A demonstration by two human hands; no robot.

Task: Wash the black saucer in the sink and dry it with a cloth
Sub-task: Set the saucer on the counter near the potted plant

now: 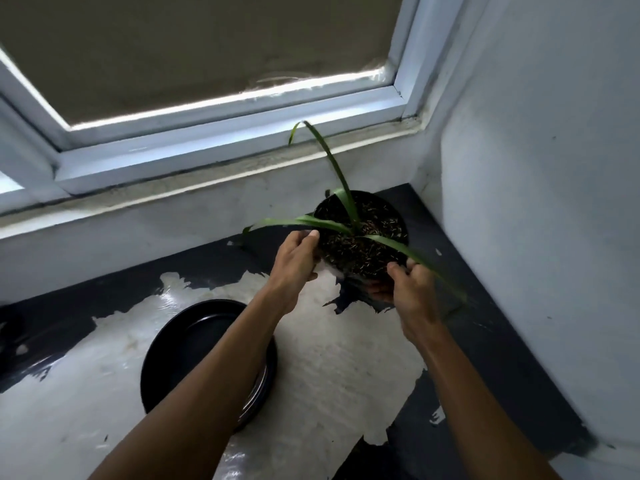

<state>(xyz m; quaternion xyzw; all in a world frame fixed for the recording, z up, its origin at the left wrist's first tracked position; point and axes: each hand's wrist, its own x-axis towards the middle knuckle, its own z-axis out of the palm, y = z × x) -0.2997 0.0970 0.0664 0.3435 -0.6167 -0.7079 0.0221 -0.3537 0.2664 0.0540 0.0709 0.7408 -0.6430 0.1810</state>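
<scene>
Black saucer (194, 344) lies on the worn black-and-white ledge (339, 368), lower left, partly under the left forearm, free of the pot. Left hand (294, 261) grips the left rim of the black plant pot (360, 237), thumb over the edge. Right hand (408, 289) holds the near right side, fingers curled under. Likely parking the pot: keep it level, set it down well apart from the saucer, mind the long leaves (332, 168).

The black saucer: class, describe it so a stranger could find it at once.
Below the window runs a dark ledge with peeling paint. The black saucer lies there, left of the plant pot, partly under the left forearm. It alone is round, shallow and empty.
</scene>
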